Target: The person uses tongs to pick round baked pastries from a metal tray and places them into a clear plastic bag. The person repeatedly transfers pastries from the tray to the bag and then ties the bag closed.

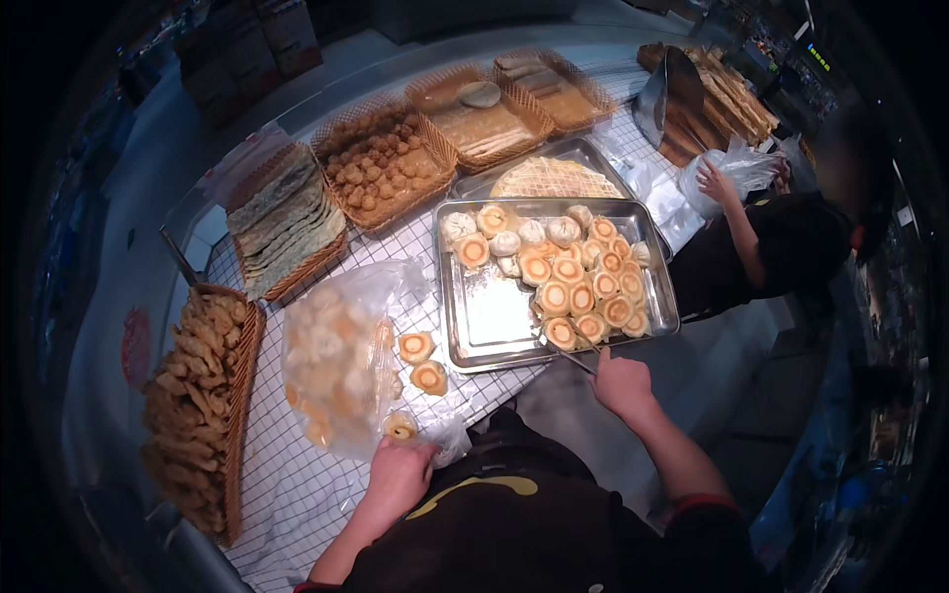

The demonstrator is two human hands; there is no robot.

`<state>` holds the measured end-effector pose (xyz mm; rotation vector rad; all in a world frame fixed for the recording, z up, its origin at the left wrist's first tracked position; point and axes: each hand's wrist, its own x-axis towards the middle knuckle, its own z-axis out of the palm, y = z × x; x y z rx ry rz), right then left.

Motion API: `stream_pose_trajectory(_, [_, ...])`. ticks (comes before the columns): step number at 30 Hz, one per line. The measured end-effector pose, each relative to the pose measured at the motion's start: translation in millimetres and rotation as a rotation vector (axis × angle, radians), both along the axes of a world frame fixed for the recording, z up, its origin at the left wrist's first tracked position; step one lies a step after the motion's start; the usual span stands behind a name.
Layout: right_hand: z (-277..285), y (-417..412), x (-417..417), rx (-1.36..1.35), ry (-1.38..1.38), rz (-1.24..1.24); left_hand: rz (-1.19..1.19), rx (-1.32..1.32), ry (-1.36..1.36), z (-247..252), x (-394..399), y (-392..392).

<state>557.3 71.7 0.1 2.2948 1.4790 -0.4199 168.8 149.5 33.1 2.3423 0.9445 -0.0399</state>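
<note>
In my right hand (623, 379) is a pair of metal tongs (576, 362), reaching over the near edge of a steel tray (489, 359). The tong tips are at a pan-fried bun (560, 333) in the tray's near row; whether they pinch it is unclear. More browned buns crowd the tray's right side, with white pleated buns (563, 230) along the far side. My left hand (402, 471) grips the near edge of a clear plastic bag (326, 356) full of buns. One bun (400, 425) sits at the bag's mouth by my fingers, and two browned buns (428, 377) lie just outside the bag.
Wicker baskets ring the checked tablecloth (285, 511): fried dough pieces (196, 400), stacked flatbreads (285, 222), brown balls (371, 174) and flat pastries (482, 137). A second tray (593, 152) holds a large flatbread (552, 178). At right, a co-worker's hand (719, 184) handles a plastic bag (730, 167).
</note>
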Motion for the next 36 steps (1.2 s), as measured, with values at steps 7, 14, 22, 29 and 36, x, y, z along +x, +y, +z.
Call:
stream_pose_trajectory(7, [10.8, -18.7, 30.0, 0.094, 0.554, -0.367, 0.071, 0.020, -0.105, 14.1, -3.6, 0.9])
stream_pose_trajectory(14, [11.2, -35.5, 0.2, -0.018, 1.327, -0.669, 0.064, 0.021, -0.047, 38.3, -17.1, -1.0])
stream_pose_trajectory(22, [-12.5, 26.0, -152.8, 0.089, 0.765, 0.192, -0.124, 0.083, -0.035, 52.5, -2.6, 4.1])
stream_pose_trajectory(29, [3.9, 74.9, -153.6, 0.475, 0.775, 0.170, 0.080, 0.068, -0.099, 39.1, 8.2, -6.6])
stream_pose_trajectory(36, [26.3, 55.9, -113.7, 0.603, 0.794, 0.026, 0.347, 0.371, -0.054, 40.7, 6.8, 3.9])
